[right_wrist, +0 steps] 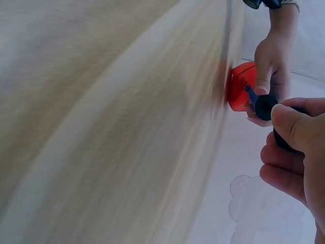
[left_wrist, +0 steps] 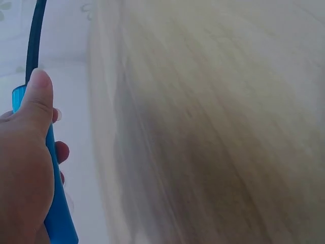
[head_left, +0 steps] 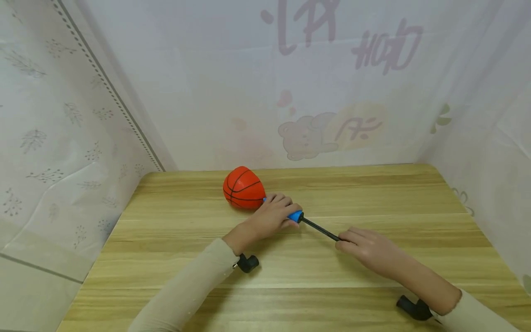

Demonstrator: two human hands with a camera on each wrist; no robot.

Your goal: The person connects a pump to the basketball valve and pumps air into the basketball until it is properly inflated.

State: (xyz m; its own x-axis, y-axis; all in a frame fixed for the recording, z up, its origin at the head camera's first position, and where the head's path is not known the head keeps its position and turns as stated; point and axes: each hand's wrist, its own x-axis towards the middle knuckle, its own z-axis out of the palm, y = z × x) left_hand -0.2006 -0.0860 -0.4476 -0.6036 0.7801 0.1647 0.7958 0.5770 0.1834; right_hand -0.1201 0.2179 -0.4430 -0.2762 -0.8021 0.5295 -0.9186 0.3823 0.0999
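An orange-red toy basketball [head_left: 242, 188] with black lines lies near the table's back edge, its shape lopsided and tapering toward the pump. My left hand [head_left: 270, 216] grips the blue barrel of a hand air pump [head_left: 296, 216], whose far end meets the ball. In the left wrist view, the thumb lies along the blue barrel [left_wrist: 61, 216] with fingers wrapped behind it. A dark rod [head_left: 319, 228] stands drawn out of the barrel toward the right. At its end my right hand [head_left: 369, 249] holds the dark handle [right_wrist: 285, 142] between thumb and fingers.
The wood-grain table [head_left: 166, 258] stretches under both arms. A pale printed cloth [head_left: 207, 92] with a bear drawing and lettering hangs behind it, and more cloth hangs at both sides. Black wrist mounts [head_left: 249, 263] stick out under the sleeves.
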